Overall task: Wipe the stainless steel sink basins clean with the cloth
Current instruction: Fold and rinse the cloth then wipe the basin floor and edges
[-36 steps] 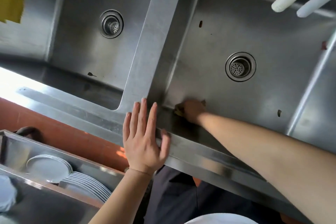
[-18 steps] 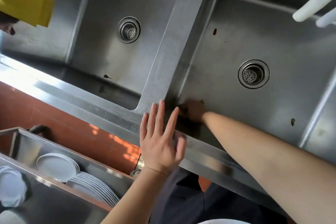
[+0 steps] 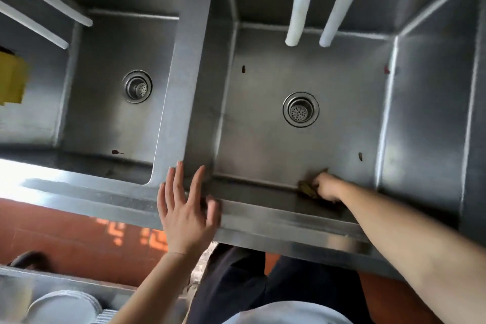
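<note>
Two stainless steel basins lie side by side. The right basin [image 3: 263,73] has a round drain [image 3: 300,109] and small dark scraps on its floor. My right hand [image 3: 326,187] reaches down to the near edge of its floor and grips a crumpled olive-brown cloth [image 3: 306,188], mostly hidden under the fingers. The left basin [image 3: 105,123] has its own drain [image 3: 137,86] and a dark scrap near the front. My left hand [image 3: 184,205] rests flat, fingers spread, on the front rim where the divider [image 3: 192,60] meets it.
Two white pipes [image 3: 299,0] hang over the back of the right basin, and two more over the left basin [image 3: 39,10]. A yellow object [image 3: 11,81] sits at the far left. White plates [image 3: 63,308] are stacked in a steel tray at lower left.
My right hand has slid the cloth rightward along the near edge of the right basin floor, away from the divider corner. My left hand stays on the rim. The camera has shifted.
</note>
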A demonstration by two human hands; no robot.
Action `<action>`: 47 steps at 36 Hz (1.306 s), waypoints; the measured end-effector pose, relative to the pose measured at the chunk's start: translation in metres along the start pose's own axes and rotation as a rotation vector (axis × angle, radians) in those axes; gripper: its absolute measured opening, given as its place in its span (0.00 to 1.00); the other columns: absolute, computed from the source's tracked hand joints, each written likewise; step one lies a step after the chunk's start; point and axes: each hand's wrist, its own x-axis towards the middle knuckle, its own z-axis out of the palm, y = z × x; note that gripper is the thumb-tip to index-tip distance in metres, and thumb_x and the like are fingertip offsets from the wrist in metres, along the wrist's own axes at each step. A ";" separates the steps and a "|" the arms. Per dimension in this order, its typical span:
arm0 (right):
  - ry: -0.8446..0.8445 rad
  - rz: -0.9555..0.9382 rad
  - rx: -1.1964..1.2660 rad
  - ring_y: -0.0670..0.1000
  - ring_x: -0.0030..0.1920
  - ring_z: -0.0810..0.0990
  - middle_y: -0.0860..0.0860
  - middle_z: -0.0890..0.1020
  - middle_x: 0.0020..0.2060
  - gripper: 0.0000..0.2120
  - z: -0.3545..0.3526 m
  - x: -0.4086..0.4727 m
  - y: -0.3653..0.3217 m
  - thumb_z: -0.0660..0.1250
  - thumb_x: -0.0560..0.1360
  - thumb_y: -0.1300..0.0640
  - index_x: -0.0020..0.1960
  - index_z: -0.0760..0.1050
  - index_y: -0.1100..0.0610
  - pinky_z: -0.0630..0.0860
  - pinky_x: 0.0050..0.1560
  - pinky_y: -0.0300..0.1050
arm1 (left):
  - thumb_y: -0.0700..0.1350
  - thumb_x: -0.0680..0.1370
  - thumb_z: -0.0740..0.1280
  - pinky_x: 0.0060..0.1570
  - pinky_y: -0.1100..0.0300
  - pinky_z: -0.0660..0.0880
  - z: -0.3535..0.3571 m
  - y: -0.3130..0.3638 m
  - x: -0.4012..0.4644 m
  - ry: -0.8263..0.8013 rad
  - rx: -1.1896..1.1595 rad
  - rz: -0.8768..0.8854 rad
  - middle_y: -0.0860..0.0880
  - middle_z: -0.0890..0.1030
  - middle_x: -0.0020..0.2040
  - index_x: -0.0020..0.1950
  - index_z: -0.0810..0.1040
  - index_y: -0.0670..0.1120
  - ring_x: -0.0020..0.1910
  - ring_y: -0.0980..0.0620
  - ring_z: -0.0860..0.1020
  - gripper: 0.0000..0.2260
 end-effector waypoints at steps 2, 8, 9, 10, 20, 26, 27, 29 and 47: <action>-0.005 0.044 0.018 0.59 0.57 0.79 0.60 0.80 0.59 0.15 -0.003 -0.005 0.015 0.60 0.80 0.65 0.64 0.78 0.61 0.75 0.57 0.48 | 0.54 0.74 0.55 0.76 0.43 0.52 -0.003 0.005 0.001 0.000 -0.073 -0.009 0.41 0.59 0.79 0.75 0.69 0.49 0.79 0.41 0.54 0.29; 0.036 0.053 0.010 0.55 0.48 0.81 0.56 0.83 0.51 0.12 -0.015 -0.027 0.028 0.60 0.79 0.62 0.53 0.82 0.58 0.77 0.49 0.46 | 0.42 0.72 0.62 0.74 0.42 0.56 -0.010 0.040 0.008 0.023 -0.183 0.078 0.39 0.66 0.74 0.71 0.73 0.44 0.75 0.37 0.60 0.26; 0.062 0.036 0.032 0.55 0.47 0.81 0.56 0.84 0.49 0.12 -0.019 -0.035 0.029 0.60 0.79 0.61 0.51 0.83 0.57 0.77 0.49 0.46 | 0.40 0.71 0.64 0.72 0.41 0.58 -0.011 0.049 0.011 0.019 -0.201 0.099 0.39 0.68 0.72 0.69 0.75 0.44 0.74 0.37 0.62 0.25; 0.090 0.016 0.087 0.56 0.47 0.82 0.55 0.84 0.47 0.13 -0.024 -0.044 0.029 0.60 0.78 0.60 0.49 0.84 0.55 0.77 0.49 0.46 | 0.39 0.69 0.65 0.71 0.42 0.61 -0.011 0.058 0.014 0.004 -0.223 0.123 0.40 0.71 0.70 0.67 0.77 0.43 0.71 0.37 0.66 0.24; -0.137 -0.430 1.471 0.59 0.52 0.79 0.61 0.83 0.53 0.16 -0.081 -0.183 0.034 0.59 0.77 0.62 0.61 0.80 0.57 0.75 0.53 0.55 | 0.44 0.75 0.74 0.52 0.75 0.69 -0.045 0.158 0.036 -0.615 -0.777 0.108 0.54 0.80 0.60 0.67 0.77 0.50 0.62 0.56 0.76 0.20; -0.226 -0.604 1.529 0.60 0.59 0.81 0.60 0.81 0.61 0.26 -0.085 -0.232 0.028 0.75 0.71 0.52 0.67 0.76 0.57 0.80 0.57 0.58 | 0.46 0.72 0.77 0.52 0.64 0.78 -0.073 0.189 0.038 -0.852 -1.131 0.101 0.48 0.82 0.60 0.67 0.76 0.49 0.57 0.53 0.81 0.25; -0.150 -0.581 1.493 0.61 0.60 0.81 0.60 0.81 0.61 0.23 -0.084 -0.236 0.025 0.73 0.73 0.51 0.66 0.78 0.56 0.79 0.59 0.60 | 0.44 0.71 0.76 0.52 0.63 0.78 -0.076 0.192 0.038 -0.853 -1.158 0.102 0.46 0.83 0.57 0.66 0.77 0.47 0.55 0.52 0.82 0.23; -0.007 -0.535 1.433 0.62 0.59 0.81 0.61 0.82 0.58 0.17 -0.086 -0.242 0.017 0.68 0.76 0.50 0.61 0.81 0.55 0.78 0.60 0.62 | 0.42 0.72 0.76 0.53 0.61 0.78 -0.081 0.197 0.040 -0.820 -1.154 0.105 0.45 0.84 0.54 0.63 0.79 0.45 0.53 0.51 0.82 0.20; 0.710 -0.643 0.587 0.50 0.42 0.83 0.44 0.86 0.43 0.16 -0.122 -0.302 0.019 0.70 0.76 0.57 0.54 0.81 0.35 0.78 0.46 0.51 | 0.52 0.66 0.81 0.74 0.51 0.61 -0.109 0.233 0.066 -0.520 -0.638 0.710 0.49 0.64 0.76 0.70 0.73 0.57 0.74 0.50 0.64 0.34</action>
